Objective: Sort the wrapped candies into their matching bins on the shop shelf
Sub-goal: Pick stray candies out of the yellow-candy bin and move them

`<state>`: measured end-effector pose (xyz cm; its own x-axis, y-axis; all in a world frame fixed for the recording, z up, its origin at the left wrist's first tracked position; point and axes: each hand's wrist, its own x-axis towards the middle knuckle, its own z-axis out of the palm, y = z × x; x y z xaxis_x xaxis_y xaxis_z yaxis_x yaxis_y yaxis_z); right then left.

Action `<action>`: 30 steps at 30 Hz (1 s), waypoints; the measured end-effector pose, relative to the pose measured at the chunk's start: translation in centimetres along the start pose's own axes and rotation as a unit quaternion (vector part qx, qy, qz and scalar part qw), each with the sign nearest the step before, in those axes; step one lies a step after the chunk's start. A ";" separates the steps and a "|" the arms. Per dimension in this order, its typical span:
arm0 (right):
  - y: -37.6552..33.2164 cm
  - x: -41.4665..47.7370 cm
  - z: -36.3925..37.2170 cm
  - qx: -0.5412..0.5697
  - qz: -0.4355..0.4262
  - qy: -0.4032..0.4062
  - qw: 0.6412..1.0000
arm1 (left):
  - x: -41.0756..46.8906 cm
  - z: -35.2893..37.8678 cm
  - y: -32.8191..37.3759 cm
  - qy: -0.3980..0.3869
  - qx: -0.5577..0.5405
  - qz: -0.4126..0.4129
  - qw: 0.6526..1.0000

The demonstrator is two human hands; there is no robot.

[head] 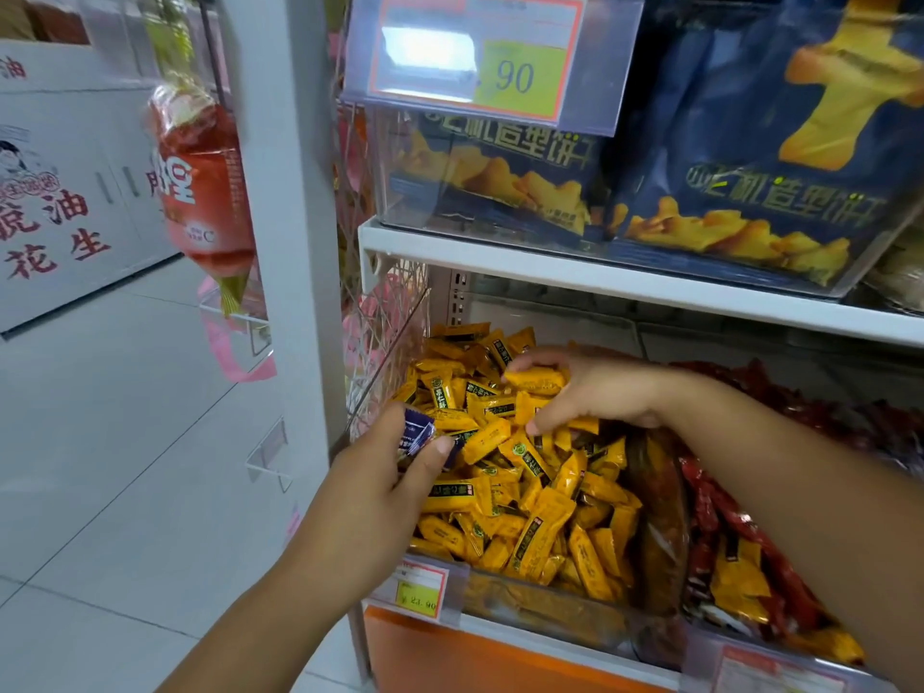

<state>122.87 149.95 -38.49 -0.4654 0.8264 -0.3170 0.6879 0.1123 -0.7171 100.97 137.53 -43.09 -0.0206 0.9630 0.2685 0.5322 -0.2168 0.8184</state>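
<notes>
Shelfside, left hand (380, 487) grips blue candy (417, 435), right hand (605, 392) yellow candy (534, 381) crosswise.

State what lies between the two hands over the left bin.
In the head view, yellow wrapped candies lie between the left hand, holding a blue wrapped candy, and the right hand, gripping one.

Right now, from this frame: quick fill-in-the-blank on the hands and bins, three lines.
1. The ____ hand pinches the dark blue candy.
2. The right hand curls round a candy in the bin of ____ candies.
3. Stray yellow candies lie among the ____ candies on the right.
Missing: left; yellow; red.
</notes>
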 end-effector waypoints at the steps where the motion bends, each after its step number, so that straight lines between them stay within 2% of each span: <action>1: -0.2 0.1 -0.1 0.013 -0.016 0.022 1.000 | 0.0 0.0 0.1 0.004 -0.004 -0.003 1.000; 3: -0.8 0.6 -0.2 0.050 -0.045 0.047 0.997 | 0.1 -0.1 0.2 0.008 -0.015 -0.014 1.000; 6: -1.2 1.2 -0.2 0.104 -0.037 -0.005 0.994 | 0.2 0.0 0.4 0.011 -0.016 -0.017 1.000; 8: -1.3 0.9 -1.1 0.090 -0.008 -0.029 0.995 | 0.3 0.1 0.4 0.020 -0.015 -0.012 1.000; 11: -2.2 -1.1 -2.8 -0.047 0.024 -0.023 0.998 | 0.1 0.3 0.7 0.023 -0.028 -0.008 0.999; 13: -2.8 -2.2 -2.5 -0.186 0.031 -0.051 0.981 | 0.1 0.4 1.0 0.017 -0.031 -0.008 0.999; 15: -2.9 -2.8 -0.2 -0.275 0.019 -0.101 0.956 | 0.1 0.5 0.9 0.014 -0.035 -0.013 0.999; 19: -2.7 -2.9 5.1 -0.370 -0.004 -0.138 0.919 | 0.5 0.8 -0.1 0.034 -0.033 -0.021 0.999; 24: -2.1 -1.8 1.3 -0.472 0.069 -0.107 0.873 | 0.4 0.9 -0.7 0.034 -0.028 -0.033 0.998; 25: -2.1 -1.9 0.3 -0.465 0.073 -0.109 0.876 | 0.4 0.9 -0.8 0.033 -0.027 -0.034 0.999; 27: -2.4 -1.9 -1.1 -0.400 0.058 -0.103 0.909 | 0.5 1.0 -1.1 0.032 -0.023 -0.034 0.999; 28: -2.7 -1.5 -1.6 -0.367 0.040 -0.074 0.926 | 0.6 1.0 -1.1 0.030 -0.023 -0.035 0.999; 30: -2.7 0.6 -2.2 -0.345 -0.003 0.035 0.938 | 0.7 1.0 -1.1 0.026 -0.024 -0.035 0.999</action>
<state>121.97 151.33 -35.41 -0.4488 0.8564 -0.2554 0.8936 0.4271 -0.1382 101.25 138.56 -44.29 -0.1002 0.9670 0.2343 0.4864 -0.1579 0.8594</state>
